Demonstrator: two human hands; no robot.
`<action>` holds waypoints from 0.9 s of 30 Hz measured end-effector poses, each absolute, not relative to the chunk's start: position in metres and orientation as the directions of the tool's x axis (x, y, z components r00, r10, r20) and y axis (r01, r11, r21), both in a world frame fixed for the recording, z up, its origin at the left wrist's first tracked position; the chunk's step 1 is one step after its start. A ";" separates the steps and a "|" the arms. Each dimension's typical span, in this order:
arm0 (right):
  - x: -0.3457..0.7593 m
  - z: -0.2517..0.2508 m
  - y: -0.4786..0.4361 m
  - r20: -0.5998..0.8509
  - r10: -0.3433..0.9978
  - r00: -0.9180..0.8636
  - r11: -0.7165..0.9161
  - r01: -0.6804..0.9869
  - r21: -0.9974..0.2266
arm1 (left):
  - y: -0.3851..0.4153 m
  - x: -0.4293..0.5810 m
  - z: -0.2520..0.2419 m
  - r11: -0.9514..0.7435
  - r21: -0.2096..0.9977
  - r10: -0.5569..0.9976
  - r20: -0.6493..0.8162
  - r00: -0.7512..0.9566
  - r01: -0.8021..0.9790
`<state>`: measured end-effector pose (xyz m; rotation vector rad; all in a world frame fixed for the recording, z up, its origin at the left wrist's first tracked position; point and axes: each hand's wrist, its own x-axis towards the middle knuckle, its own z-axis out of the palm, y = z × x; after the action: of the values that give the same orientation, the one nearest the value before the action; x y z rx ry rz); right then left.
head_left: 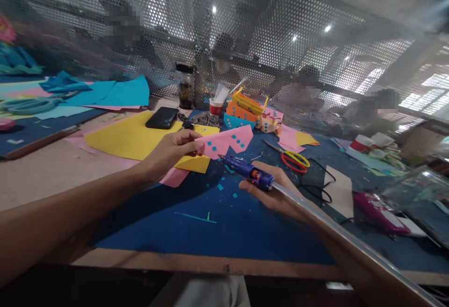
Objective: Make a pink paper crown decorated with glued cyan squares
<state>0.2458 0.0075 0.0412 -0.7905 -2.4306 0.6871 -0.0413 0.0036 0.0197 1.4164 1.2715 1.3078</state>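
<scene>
My left hand (175, 152) pinches one end of a pink paper cutout (224, 142) dotted with small blue squares, holding it above the table. In my right hand (271, 183) is a blue hot glue gun (247, 169), with a long clear glue stick (315, 208) running out of its back. The gun's nozzle points left, close under the lower edge of the pink paper; whether they touch I cannot tell. Small blue paper squares (235, 195) lie scattered below on the blue table mat (157, 227).
Yellow paper sheets (119, 136) and a black phone (162, 117) lie to the left. Behind stand a jar (185, 87), a paper cup (215, 105) and folded orange paper pieces (242, 110). Scissors (294, 159), a black cord (315, 190) and a magenta device (380, 213) are on the right.
</scene>
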 end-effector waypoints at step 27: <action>0.245 0.024 0.016 0.374 0.595 -0.712 0.800 0.482 -0.357 | 0.002 -0.040 0.018 -0.203 0.964 0.979 0.206 0.003 0.170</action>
<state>0.2450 0.0162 0.0237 -0.8025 -2.5101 0.3207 -0.0405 0.0023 0.0178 1.4836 1.2413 1.2876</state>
